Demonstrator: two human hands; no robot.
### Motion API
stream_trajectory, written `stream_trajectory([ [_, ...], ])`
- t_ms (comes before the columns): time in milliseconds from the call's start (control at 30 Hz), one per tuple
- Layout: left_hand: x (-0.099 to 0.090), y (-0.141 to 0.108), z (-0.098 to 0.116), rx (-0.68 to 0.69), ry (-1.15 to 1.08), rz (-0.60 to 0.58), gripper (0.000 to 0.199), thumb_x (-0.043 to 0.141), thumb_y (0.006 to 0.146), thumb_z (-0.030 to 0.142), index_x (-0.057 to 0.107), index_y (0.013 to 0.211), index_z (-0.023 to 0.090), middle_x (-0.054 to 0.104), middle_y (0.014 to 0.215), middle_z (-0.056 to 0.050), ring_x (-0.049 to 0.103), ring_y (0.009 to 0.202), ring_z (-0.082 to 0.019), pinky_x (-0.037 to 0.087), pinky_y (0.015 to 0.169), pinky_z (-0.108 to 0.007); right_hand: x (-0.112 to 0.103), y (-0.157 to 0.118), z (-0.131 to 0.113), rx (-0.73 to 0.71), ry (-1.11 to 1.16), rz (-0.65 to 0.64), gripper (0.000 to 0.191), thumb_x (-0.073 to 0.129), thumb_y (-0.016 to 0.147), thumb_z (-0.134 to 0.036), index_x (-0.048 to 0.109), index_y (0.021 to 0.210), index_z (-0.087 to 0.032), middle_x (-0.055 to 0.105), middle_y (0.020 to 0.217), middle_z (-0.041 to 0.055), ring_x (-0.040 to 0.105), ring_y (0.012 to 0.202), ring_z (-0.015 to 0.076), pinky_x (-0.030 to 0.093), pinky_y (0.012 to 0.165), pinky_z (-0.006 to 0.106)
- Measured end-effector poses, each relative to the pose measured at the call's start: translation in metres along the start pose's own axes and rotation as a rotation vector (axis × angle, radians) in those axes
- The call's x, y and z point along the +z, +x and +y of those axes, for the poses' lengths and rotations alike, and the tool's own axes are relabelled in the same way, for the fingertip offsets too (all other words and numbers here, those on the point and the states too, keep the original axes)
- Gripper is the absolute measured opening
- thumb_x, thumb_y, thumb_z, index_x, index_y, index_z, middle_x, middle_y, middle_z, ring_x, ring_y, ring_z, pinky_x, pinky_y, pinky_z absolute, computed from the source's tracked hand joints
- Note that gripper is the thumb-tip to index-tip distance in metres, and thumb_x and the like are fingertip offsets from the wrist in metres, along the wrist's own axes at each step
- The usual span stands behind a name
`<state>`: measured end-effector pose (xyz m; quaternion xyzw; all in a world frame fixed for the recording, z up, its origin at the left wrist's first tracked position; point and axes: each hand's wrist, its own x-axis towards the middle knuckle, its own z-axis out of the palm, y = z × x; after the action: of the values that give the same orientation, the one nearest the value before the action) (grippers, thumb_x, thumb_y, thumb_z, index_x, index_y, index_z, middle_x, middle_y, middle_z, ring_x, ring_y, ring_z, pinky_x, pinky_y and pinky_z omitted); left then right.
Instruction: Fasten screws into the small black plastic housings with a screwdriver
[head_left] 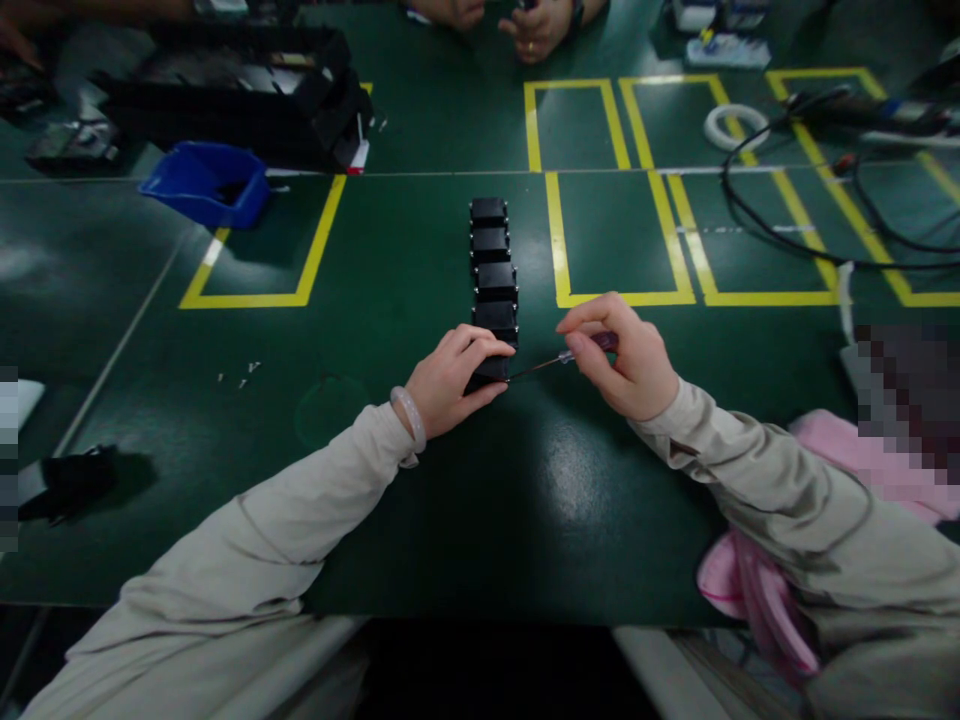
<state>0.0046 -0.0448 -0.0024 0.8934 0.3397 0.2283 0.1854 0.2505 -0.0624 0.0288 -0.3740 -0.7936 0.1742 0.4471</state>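
Observation:
Several small black blocks [495,280] with silvery screws along their sides stand in a row running away from me on the green table [420,520]. My left hand [455,378] grips the nearest black block [489,371] between thumb and fingers, covering part of it. In my right hand [628,362] is a screwdriver [564,356], held by its dark reddish handle. Its thin shaft points left, and the tip is at the right side of the nearest block, by a screw. Several loose screws [244,376] lie left of my left hand.
A blue bin [210,185] and black trays [240,95] are at the back left. Another person's hands [536,30] are across the table. Black cables [795,235] and a white ring [736,127] lie at the right, a pink cloth [840,445] beside my right arm.

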Motion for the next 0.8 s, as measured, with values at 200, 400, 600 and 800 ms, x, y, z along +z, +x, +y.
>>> stream_trajectory([
  [200, 0.0004, -0.0003, -0.0001, -0.013, 0.0, -0.005, 0.034, 0.063, 0.091, 0.026, 0.054, 0.124, 0.021, 0.055, 0.121, -0.01, 0.055, 0.115, -0.026, 0.049, 0.101, -0.046, -0.0006, 0.0, 0.0007, -0.038, -0.002, -0.002, 0.006, 0.053, 0.095, -0.022, 0.055, 0.1, -0.021, 0.059, 0.072, -0.0042, 0.057, 0.055, 0.0077, 0.045, 0.054, 0.021],
  [400, -0.0003, -0.0002, 0.0007, -0.012, 0.002, -0.005, 0.034, 0.063, 0.091, 0.026, 0.054, 0.123, 0.02, 0.055, 0.121, -0.011, 0.055, 0.114, -0.026, 0.049, 0.1, -0.045, -0.0009, 0.0011, 0.0002, -0.029, -0.026, 0.01, 0.005, 0.052, 0.095, -0.022, 0.056, 0.097, -0.021, 0.062, 0.074, -0.0031, 0.058, 0.055, 0.0077, 0.046, 0.053, 0.021],
  [600, 0.0001, -0.0001, -0.0002, 0.002, 0.011, -0.001, 0.035, 0.063, 0.091, 0.026, 0.054, 0.124, 0.019, 0.055, 0.121, -0.011, 0.055, 0.113, -0.026, 0.048, 0.1, -0.045, -0.0006, -0.0006, -0.0001, -0.048, -0.026, 0.009, 0.007, 0.052, 0.095, -0.023, 0.056, 0.101, -0.021, 0.062, 0.079, -0.0019, 0.062, 0.063, 0.009, 0.049, 0.059, 0.021],
  [800, -0.0006, 0.0003, 0.0005, -0.003, 0.014, -0.008, 0.034, 0.063, 0.091, 0.026, 0.055, 0.124, 0.019, 0.055, 0.121, -0.011, 0.055, 0.114, -0.026, 0.048, 0.1, -0.045, -0.0005, 0.0002, -0.0004, -0.045, -0.023, 0.007, 0.006, 0.051, 0.096, -0.024, 0.056, 0.097, -0.021, 0.063, 0.076, -0.0025, 0.062, 0.06, 0.0084, 0.049, 0.056, 0.02],
])
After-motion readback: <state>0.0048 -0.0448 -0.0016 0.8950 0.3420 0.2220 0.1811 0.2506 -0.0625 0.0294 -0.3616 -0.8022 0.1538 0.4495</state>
